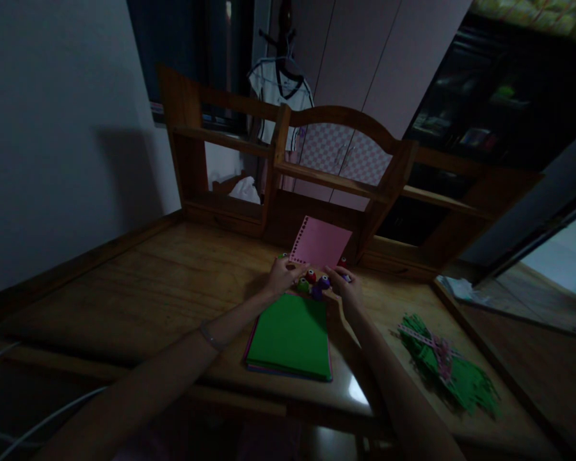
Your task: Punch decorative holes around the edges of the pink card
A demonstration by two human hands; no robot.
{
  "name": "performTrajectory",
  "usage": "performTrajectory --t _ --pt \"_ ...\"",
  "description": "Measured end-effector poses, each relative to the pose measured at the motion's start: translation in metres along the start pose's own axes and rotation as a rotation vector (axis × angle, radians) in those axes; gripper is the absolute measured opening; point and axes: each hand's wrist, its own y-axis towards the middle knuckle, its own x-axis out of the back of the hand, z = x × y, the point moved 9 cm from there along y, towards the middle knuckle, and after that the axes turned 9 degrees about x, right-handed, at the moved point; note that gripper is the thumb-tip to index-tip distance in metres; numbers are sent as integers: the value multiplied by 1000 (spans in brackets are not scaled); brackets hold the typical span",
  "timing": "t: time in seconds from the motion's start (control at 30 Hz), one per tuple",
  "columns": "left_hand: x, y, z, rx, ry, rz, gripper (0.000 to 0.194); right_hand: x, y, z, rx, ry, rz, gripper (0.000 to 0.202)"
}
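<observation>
A pink paper sheet (321, 243) with a row of punched holes along its left edge stands tilted up at the back of the wooden desk (148, 288). My left hand (282, 275) grips its lower left corner. My right hand (346, 287) is at its lower right corner, fingers closed on the sheet or on a small punch; the dim light hides which. Between my hands lie small craft punches: a red one (311, 276), a green one (302, 285) and a purple one (320, 286). In front of them lies a stack of coloured sheets with a green sheet (290, 336) on top.
A heap of green paper strips with a pink punched strip (448, 368) lies at the right of the desk. A wooden shelf unit (288, 173) rises along the desk's back edge. A white shirt (281, 96) hangs behind it. White cables (38, 422) run at the lower left.
</observation>
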Motion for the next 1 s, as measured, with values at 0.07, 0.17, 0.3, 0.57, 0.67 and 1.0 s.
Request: performTrajectory --t 0.07,0.17,0.3,0.57,0.67,1.0 --pt "0 0 0 -4 2 3 35 0 -1 4 7 -1 -11 38" --pt "0 1 1 -1 1 -1 35 1 -2 8 10 -6 -25 40" --pt "2 0 -1 -6 14 -16 33 1 -2 5 13 -4 -21 39" --pt "2 0 0 32 -12 -21 31 3 1 -2 27 4 11 38" --pt "1 0 0 22 -20 -3 33 3 0 -1 25 7 9 39" --pt "-11 -10 -11 8 -7 102 33 -1 -1 -1 35 14 33 38"
